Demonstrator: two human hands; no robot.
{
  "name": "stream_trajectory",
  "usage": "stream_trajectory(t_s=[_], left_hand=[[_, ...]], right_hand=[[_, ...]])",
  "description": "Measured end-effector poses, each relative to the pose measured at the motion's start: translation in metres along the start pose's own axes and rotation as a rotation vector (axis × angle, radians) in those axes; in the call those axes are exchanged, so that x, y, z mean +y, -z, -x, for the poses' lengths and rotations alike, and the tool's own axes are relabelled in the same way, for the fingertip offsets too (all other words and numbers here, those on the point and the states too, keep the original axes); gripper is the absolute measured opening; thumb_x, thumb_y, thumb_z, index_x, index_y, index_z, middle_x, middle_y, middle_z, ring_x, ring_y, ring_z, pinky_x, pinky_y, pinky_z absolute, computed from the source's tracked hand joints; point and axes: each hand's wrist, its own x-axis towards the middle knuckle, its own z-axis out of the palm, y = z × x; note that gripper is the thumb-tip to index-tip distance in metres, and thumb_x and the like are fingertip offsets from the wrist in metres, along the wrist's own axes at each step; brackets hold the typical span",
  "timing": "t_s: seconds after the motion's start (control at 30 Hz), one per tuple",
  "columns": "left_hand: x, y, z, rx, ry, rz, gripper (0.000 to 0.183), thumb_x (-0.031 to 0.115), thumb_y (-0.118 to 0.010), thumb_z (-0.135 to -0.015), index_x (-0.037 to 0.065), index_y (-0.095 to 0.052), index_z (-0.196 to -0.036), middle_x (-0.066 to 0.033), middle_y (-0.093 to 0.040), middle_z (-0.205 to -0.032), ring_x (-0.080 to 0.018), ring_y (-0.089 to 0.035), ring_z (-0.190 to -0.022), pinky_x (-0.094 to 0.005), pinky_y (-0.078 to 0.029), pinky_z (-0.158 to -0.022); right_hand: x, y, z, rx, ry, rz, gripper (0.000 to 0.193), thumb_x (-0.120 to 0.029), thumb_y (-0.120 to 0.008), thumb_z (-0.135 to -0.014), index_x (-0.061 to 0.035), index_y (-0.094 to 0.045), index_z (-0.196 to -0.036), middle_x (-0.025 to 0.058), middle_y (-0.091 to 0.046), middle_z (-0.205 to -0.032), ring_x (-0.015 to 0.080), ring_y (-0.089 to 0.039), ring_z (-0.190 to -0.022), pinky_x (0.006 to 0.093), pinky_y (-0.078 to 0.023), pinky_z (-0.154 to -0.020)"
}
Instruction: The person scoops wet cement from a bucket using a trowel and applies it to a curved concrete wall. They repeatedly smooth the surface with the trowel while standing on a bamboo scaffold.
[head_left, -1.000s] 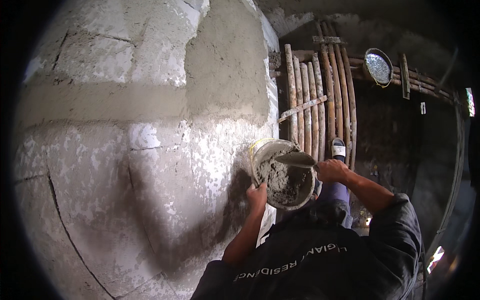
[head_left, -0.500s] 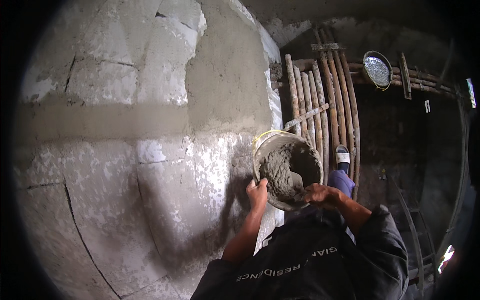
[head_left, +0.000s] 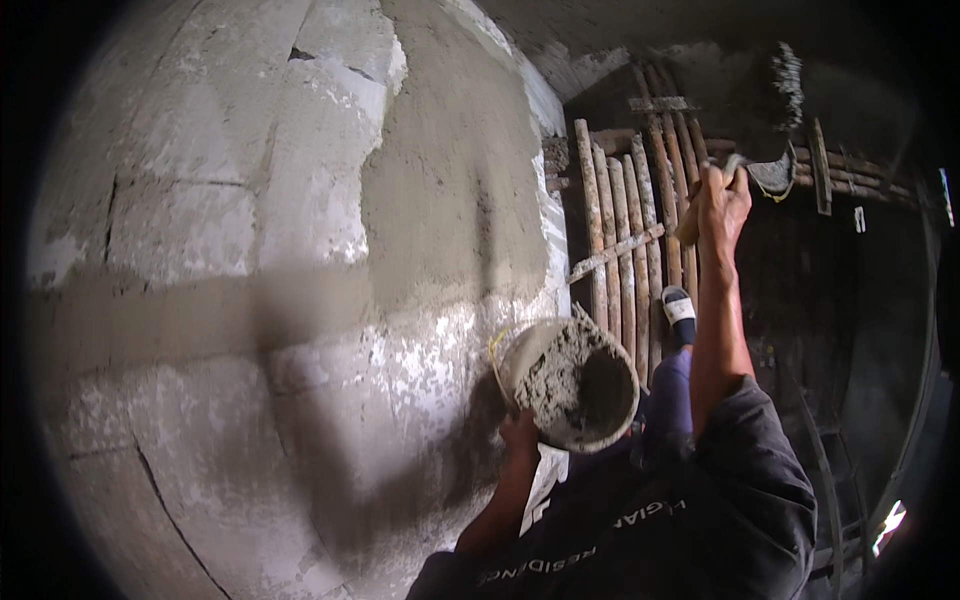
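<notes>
My left hand grips the near left edge of a bucket, which is tilted with its mouth to the right. Wet grey mortar lines the bucket's left side, around a dark hollow. My right arm is stretched far forward. In my right hand is a trowel, its wooden handle sticking out behind the fist. A lump of mortar shows beyond the hand, apparently on the trowel; the blade itself is hard to make out.
On the left rises a wall, partly coated with fresh grey plaster. A platform of wooden poles lies ahead, with my sandalled foot on it. Past my right hand stands a second bucket. A ladder-like frame is at lower right.
My right hand has left the bucket and swung far forward and right with the trowel, bringing out mortar. The bucket has tipped and shifted slightly nearer, still in my left hand.
</notes>
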Motion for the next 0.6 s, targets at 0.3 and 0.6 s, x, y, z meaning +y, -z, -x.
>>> stream_trajectory(t_s=[0.3, 0.6], left_hand=[[-0.002, -0.007, 0.015, 0.12, 0.03, 0.081, 0.03, 0.01, -0.061, -0.071, -0.005, -0.055, -0.095, -0.0099, -0.057, -0.086, -0.0205, -0.053, -0.075, -0.0349, -0.043, -0.063], [0.058, -0.057, 0.015, 0.176, -0.068, -0.166, 0.042, 0.02, -0.06, -0.068, -0.005, -0.057, -0.101, -0.0193, -0.061, -0.095, -0.0294, -0.056, -0.087, -0.037, -0.043, -0.077]], right_hand=[[0.005, -0.164, 0.166, -1.07, -0.156, 0.561, 0.03, -0.025, -0.036, -0.085, -0.0034, -0.057, -0.086, 0.0239, -0.058, -0.083, 0.038, -0.057, -0.077, 0.0486, -0.043, -0.067], [0.008, 0.052, 0.113, -1.993, 0.016, 1.102, 0.038, -0.033, -0.051, -0.079, -0.0027, -0.054, -0.102, 0.0172, -0.064, -0.082, 0.03, -0.064, -0.077, 0.0421, -0.051, -0.067]])
